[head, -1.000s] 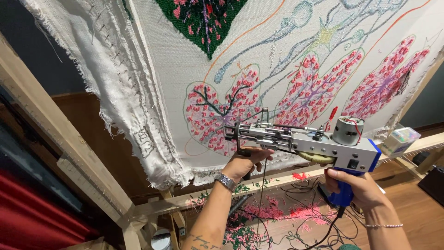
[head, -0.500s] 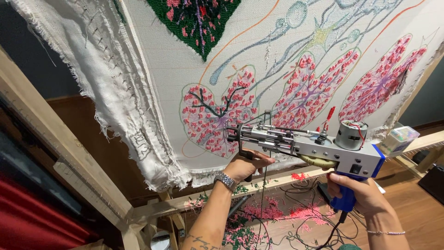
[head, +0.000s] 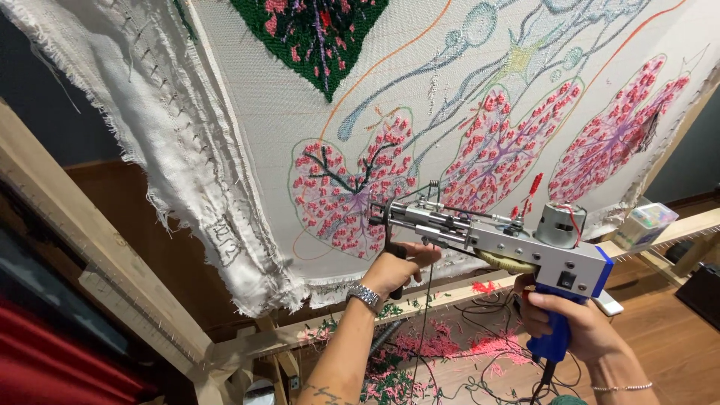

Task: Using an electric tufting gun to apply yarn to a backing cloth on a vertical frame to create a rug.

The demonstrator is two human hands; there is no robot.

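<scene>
Tufting in progress — left hand point(head: 395, 271) clamps front grip, right hand point(head: 571, 324) wraps blue handle of tufting gun point(head: 495, 236); needle against pink leaf point(head: 346, 196). Next move needs steady pressure.

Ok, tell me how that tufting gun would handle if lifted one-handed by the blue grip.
The tufting gun looks front-heavy: its metal body and motor sit ahead of the blue grip, so it would probably tip forward. Probably why the left hand steadies the front handle while the right hand grips.
</scene>
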